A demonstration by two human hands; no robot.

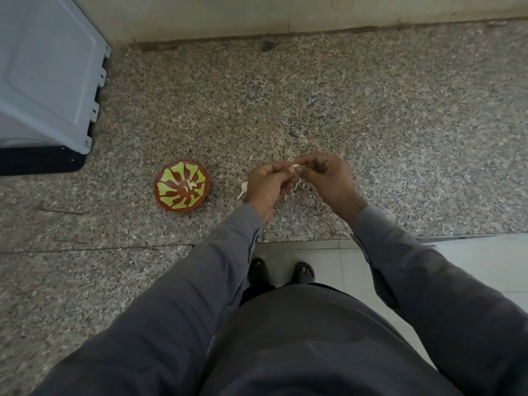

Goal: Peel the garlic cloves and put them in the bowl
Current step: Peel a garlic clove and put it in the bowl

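The person stood at a speckled granite counter [371, 110], both arms in grey sleeves [200, 281] reaching forward over it. The two hands were together above the counter, fingertips meeting over one small white garlic clove [296, 166]. The left hand [267, 185] had its fingers curled and pinched the clove from the left; the right hand [328, 178] had thumb and forefinger closed on the same clove from the right. How much skin remained on the clove could not be told; it was mostly hidden by the fingers.

Thin white curls of peel [303, 186] lay on the counter just below the hands. A further white piece [243, 190], stalk-like, showed beside the left hand at its outer edge; whether it was held or lay on the counter could not be told.

The bowl [182, 189], red-brown with a yellow-green petal pattern, stood on the counter to the left of the hands, near but apart from them. A few pale peeled cloves [191, 184] lay at its centre.

A grey plastic lid or crate [48, 75] occupied the far left of the counter, over a black base [40, 161]. A pale wall [285, 12] ran along the back. Below the counter edge, pale floor tiles [471, 267] and two feet in dark sandals [281, 272] were visible.
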